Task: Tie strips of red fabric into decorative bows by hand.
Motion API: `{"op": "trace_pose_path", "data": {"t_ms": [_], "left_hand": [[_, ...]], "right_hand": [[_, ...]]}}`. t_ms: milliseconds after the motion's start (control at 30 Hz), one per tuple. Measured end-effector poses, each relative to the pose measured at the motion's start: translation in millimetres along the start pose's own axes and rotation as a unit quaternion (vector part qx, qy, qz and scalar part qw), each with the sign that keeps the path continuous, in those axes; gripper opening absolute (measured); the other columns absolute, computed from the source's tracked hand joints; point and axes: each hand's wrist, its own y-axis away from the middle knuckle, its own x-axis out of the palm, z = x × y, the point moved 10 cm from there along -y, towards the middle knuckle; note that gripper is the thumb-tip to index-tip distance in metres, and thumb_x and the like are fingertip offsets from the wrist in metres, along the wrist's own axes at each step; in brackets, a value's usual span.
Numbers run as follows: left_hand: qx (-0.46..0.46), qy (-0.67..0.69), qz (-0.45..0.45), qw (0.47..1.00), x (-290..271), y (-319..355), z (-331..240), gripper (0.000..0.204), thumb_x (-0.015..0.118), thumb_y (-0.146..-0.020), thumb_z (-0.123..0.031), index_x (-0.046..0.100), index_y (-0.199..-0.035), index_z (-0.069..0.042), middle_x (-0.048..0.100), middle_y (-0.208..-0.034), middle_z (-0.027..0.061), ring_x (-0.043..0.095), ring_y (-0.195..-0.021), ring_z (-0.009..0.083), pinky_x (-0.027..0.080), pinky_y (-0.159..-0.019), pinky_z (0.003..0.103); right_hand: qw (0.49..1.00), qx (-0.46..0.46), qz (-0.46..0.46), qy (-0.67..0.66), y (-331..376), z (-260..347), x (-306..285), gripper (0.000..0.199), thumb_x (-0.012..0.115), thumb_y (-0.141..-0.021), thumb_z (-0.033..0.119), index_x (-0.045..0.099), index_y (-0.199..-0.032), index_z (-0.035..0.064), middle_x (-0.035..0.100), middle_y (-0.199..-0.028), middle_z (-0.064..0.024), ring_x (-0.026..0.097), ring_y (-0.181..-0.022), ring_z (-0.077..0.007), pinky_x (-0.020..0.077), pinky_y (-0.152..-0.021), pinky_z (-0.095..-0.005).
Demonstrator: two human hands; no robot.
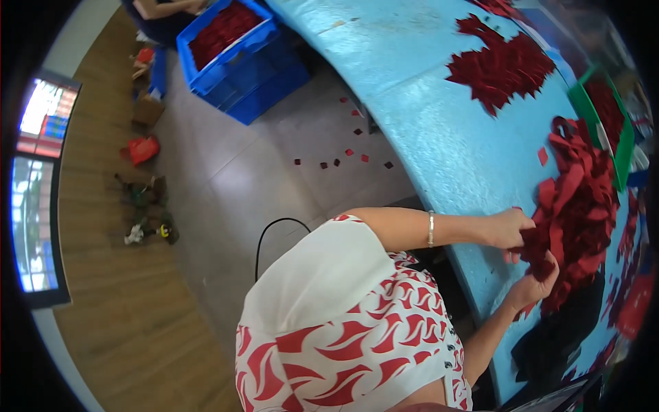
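My left hand [511,230], with a thin bracelet at the wrist, grips the near edge of a heap of dark red fabric strips [583,199] on the light blue table [425,103]. Just below it, my right hand [532,285] is closed on strips from the same heap. Both forearms reach in from my red-and-white patterned top.
A second spread of red cut pieces [501,65] lies farther along the table. A green tray [621,137] holds more red pieces. Black cloth [556,336] lies by the heap. Blue crates [233,55] of red pieces stand on the floor near another person [165,10]. Red scraps [343,154] and a black cable [274,233] lie on the floor.
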Motion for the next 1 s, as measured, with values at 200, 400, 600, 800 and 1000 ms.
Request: {"op": "trace_pose_path", "data": {"t_ms": [200,400,600,800,1000], "left_hand": [[-0.010,0.061,0.000,0.998,0.6,12.2,4.8,0.018,0.046,-0.078,-0.002,0.059,-0.091,0.000,0.063,-0.076,0.0093,0.062,-0.062,0.0143,0.051,-0.050,0.025],[0.011,0.064,-0.045,0.997,2.1,2.5,-5.4,0.013,0.052,-0.076,-0.004,0.060,-0.086,0.001,0.063,-0.073,0.0096,0.061,-0.061,0.0139,0.051,-0.050,0.025],[0.032,0.041,-0.091,0.994,7.4,-27.6,-11.0,0.007,0.060,-0.071,-0.001,0.061,-0.077,0.001,0.062,-0.068,0.0083,0.061,-0.060,0.0126,0.050,-0.051,0.024],[0.067,0.054,-0.084,0.993,22.4,-42.2,-10.8,0.009,0.065,-0.065,0.000,0.061,-0.074,0.000,0.062,-0.066,0.0066,0.059,-0.059,0.0110,0.048,-0.051,0.024],[0.045,0.025,-0.083,0.995,37.7,-42.8,-11.1,0.013,0.067,-0.062,-0.003,0.061,-0.073,0.001,0.061,-0.065,0.0062,0.057,-0.059,0.0110,0.047,-0.054,0.025]], "right_hand": [[0.999,-0.017,0.028,-0.044,-1.6,14.0,11.3,0.020,0.045,-0.085,0.000,0.055,-0.102,-0.0035,0.059,-0.095,-0.0087,0.056,-0.087,-0.0176,0.0457,-0.080,-0.0281],[0.997,-0.024,0.066,-0.017,-16.0,11.7,13.7,0.021,0.044,-0.085,-0.002,0.055,-0.103,-0.0029,0.058,-0.098,-0.0080,0.054,-0.089,-0.0169,0.0438,-0.082,-0.0274],[0.997,-0.022,0.067,-0.014,-36.1,5.5,9.5,0.021,0.044,-0.085,-0.001,0.054,-0.104,-0.0036,0.057,-0.100,-0.0090,0.054,-0.091,-0.0178,0.0439,-0.085,-0.0293],[0.990,0.015,0.044,-0.135,-39.3,-19.7,-9.4,0.022,0.045,-0.085,0.002,0.053,-0.104,-0.0038,0.055,-0.103,-0.0096,0.053,-0.095,-0.0183,0.0445,-0.086,-0.0304],[0.991,0.007,0.046,-0.123,-36.1,-19.4,-13.5,0.021,0.044,-0.085,0.003,0.053,-0.103,-0.0037,0.056,-0.100,-0.0084,0.054,-0.091,-0.0177,0.0450,-0.084,-0.0296]]}}
